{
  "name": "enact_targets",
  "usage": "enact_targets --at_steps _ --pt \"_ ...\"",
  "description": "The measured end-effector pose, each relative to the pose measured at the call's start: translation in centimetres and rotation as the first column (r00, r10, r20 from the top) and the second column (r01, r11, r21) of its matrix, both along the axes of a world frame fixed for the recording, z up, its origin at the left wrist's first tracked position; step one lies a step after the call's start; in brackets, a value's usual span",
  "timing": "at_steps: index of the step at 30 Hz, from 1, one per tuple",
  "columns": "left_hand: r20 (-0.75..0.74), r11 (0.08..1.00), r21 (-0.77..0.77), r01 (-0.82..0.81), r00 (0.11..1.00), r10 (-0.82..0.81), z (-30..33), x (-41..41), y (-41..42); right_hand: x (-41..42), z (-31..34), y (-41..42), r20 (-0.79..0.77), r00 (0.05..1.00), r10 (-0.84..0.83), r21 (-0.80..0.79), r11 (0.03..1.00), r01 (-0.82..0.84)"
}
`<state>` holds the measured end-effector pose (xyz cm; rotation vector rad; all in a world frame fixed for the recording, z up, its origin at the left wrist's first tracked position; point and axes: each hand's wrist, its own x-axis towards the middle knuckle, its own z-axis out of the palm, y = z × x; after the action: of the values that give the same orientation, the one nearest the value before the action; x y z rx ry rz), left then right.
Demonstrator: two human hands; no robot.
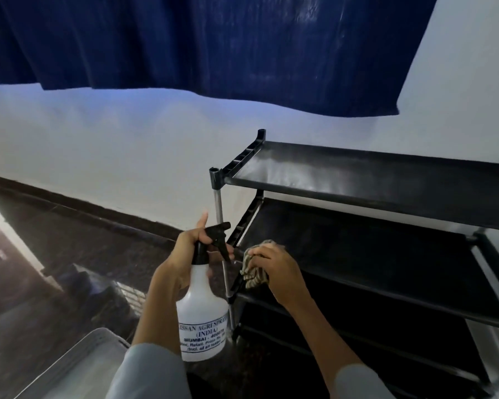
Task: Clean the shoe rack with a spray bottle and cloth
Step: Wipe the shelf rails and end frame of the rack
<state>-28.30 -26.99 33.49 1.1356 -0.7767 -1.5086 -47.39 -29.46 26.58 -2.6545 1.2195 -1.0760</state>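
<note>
Gripping the spray bottle (pixel 201 309) by its neck in my left hand (pixel 188 249), nozzle toward the shoe rack (pixel 386 180), my right hand (pixel 274 269) clutching the striped cloth (pixel 252 273) against the second shelf's left end.

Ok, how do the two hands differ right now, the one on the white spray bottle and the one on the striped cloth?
The left hand grips the neck of the white plastic spray bottle, held upright in the air beside the rack; the right hand bunches the striped cloth against the left end of the black shoe rack's second shelf. The left thumb points up; the right fingers curl down over the cloth. Both wear pale sleeves.
</note>
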Motion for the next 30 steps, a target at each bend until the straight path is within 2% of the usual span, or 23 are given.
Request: enact_targets --at_steps 3,9,13,16,24,30 --pt "0.026 1.000 0.015 0.004 1.000 -0.004 -2.1 -0.2 -1.0 2.2 0.2 -1.4 -0.173 0.985 -0.004 -0.132 0.991 -0.019" --pt "-0.008 1.000 0.017 0.022 1.000 -0.022 -2.8 -0.9 -2.4 1.5 -0.8 -1.7 -0.354 0.935 0.008 -0.101 0.994 -0.046" --pt "0.017 1.000 -0.001 0.001 1.000 -0.001 -2.7 -1.4 -2.4 -3.8 -1.4 -0.9 -0.368 0.929 0.018 -0.083 0.995 -0.052" --pt "0.026 1.000 0.020 -0.011 1.000 0.010 -2.7 -1.4 -2.5 -5.8 -1.4 -0.1 -0.454 0.891 0.029 -0.035 0.998 -0.051" --pt "0.010 0.996 0.084 -0.009 1.000 0.008 -1.9 -0.8 -2.3 1.3 -0.8 -2.4 -0.533 0.844 0.062 -0.087 0.988 -0.127" --pt "0.096 0.997 0.065 -0.042 0.995 0.035 -1.8 -2.1 -2.4 -6.6 -0.6 -0.5 -0.532 0.842 0.090 -0.114 0.978 -0.177"
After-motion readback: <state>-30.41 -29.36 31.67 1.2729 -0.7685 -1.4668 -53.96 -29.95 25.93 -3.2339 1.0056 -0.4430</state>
